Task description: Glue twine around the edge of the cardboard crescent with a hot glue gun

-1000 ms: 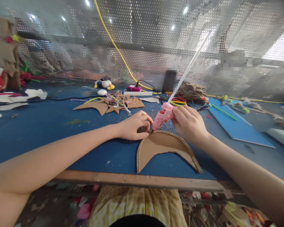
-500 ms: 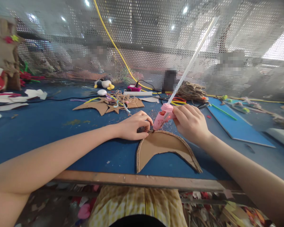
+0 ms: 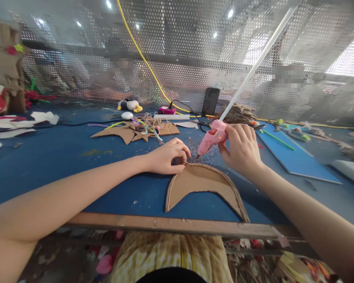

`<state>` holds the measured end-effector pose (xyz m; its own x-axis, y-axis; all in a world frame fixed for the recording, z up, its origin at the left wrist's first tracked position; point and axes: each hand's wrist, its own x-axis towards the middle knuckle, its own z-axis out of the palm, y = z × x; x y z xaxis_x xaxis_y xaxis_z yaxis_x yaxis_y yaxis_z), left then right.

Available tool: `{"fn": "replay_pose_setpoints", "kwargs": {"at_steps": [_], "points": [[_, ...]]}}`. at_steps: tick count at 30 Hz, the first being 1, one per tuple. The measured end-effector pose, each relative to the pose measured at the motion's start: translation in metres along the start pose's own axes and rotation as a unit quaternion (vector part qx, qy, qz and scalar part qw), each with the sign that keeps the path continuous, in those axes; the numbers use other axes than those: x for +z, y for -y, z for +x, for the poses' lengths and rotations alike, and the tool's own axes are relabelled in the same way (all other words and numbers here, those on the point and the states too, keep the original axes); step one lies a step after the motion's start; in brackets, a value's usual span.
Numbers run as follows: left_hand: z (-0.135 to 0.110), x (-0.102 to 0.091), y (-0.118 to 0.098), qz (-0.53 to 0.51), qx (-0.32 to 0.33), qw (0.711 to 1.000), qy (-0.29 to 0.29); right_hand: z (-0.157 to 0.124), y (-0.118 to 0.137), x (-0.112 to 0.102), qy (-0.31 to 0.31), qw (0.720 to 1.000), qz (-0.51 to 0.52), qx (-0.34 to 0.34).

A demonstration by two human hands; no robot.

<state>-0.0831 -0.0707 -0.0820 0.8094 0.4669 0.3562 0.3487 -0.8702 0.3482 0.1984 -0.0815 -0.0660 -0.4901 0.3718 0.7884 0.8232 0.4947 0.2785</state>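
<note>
Where the hands are: while the right hand (image 3: 242, 147) is wrapped around a pink glue gun (image 3: 212, 136), the left hand (image 3: 168, 157) curls at the outer edge of a cardboard crescent (image 3: 205, 179), the two hands apart.
Left fingertips: at the top of the crescent's rim, by a thin strand (image 3: 188, 163); whether they pinch it firmly, I cannot tell.
Glue gun: tilted, its nozzle (image 3: 198, 156) pointing down just above and behind the rim; a long pale glue stick (image 3: 258, 65) slants up out of its back end.
Crescent: flat on the blue table (image 3: 61, 161), both tips toward the wooden front edge (image 3: 129, 222), a ridge along its outer curve.
Beyond the left hand: more cut cardboard (image 3: 113, 133), a small star (image 3: 143, 135) and a tangle of twine (image 3: 165, 125).
To the right: a blue board (image 3: 301, 157) with a green stick (image 3: 279, 140) lying on it.
Back of the table: a plush toy (image 3: 132, 105), a magenta device (image 3: 166, 110) with a black cable, an upright phone (image 3: 211, 101) and a brown bundle (image 3: 238, 114).
Behind everything: a perforated metal screen (image 3: 179, 39), crossed by a yellow cable (image 3: 138, 47).
</note>
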Motion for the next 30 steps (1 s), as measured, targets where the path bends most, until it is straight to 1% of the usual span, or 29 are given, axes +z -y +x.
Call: {"fn": "replay_pose_setpoints", "kwargs": {"at_steps": [2, 5, 8, 10, 11, 13, 15, 16, 18, 20, 21, 23, 25, 27, 30], "points": [[0.0, 0.001, 0.002, -0.005, 0.004, 1.0, -0.007, -0.003, -0.006, 0.007, 0.037, 0.997, -0.003, 0.068], [0.001, 0.001, 0.003, -0.008, 0.01, 1.0, -0.013, -0.009, -0.017, 0.02, 0.103, 0.983, 0.013, 0.153], [0.001, 0.0, 0.003, -0.003, 0.005, 1.0, -0.011, -0.016, -0.029, 0.032, 0.208, 0.951, 0.026, 0.227], [0.002, -0.001, 0.001, 0.002, 0.003, 1.0, -0.013, -0.019, -0.035, 0.036, 0.28, 0.924, 0.02, 0.261], [0.002, -0.001, 0.0, 0.006, 0.003, 1.0, -0.016, -0.021, -0.037, 0.037, 0.306, 0.913, 0.019, 0.269], [0.001, -0.002, -0.002, 0.012, 0.004, 1.0, -0.022, -0.023, -0.04, 0.037, 0.328, 0.906, 0.02, 0.266], [0.001, -0.003, -0.003, 0.014, 0.004, 0.999, -0.031, -0.023, -0.04, 0.036, 0.308, 0.918, 0.013, 0.248], [0.001, -0.003, -0.003, 0.015, 0.005, 0.999, -0.036, -0.022, -0.038, 0.034, 0.282, 0.929, 0.006, 0.239], [0.001, -0.003, -0.003, 0.016, 0.006, 0.999, -0.044, -0.017, -0.033, 0.029, 0.205, 0.955, 0.014, 0.213], [0.001, -0.003, -0.003, 0.018, 0.012, 0.999, -0.048, -0.009, -0.024, 0.02, 0.13, 0.976, 0.084, 0.155], [0.0, -0.002, -0.003, 0.019, 0.016, 0.998, -0.05, -0.005, -0.018, 0.015, 0.113, 0.978, 0.142, 0.105], [0.0, -0.001, -0.002, 0.019, 0.023, 0.998, -0.052, 0.001, -0.007, 0.005, 0.118, 0.963, 0.244, -0.005], [0.0, -0.001, -0.002, 0.019, 0.026, 0.998, -0.053, 0.004, 0.004, -0.003, 0.129, 0.938, 0.311, -0.088], [0.0, -0.001, -0.003, 0.019, 0.026, 0.998, -0.052, 0.003, 0.013, -0.006, 0.152, 0.919, 0.338, -0.137], [0.0, -0.001, -0.004, 0.02, 0.028, 0.998, -0.05, -0.001, 0.019, -0.004, 0.177, 0.907, 0.344, -0.166]]}}
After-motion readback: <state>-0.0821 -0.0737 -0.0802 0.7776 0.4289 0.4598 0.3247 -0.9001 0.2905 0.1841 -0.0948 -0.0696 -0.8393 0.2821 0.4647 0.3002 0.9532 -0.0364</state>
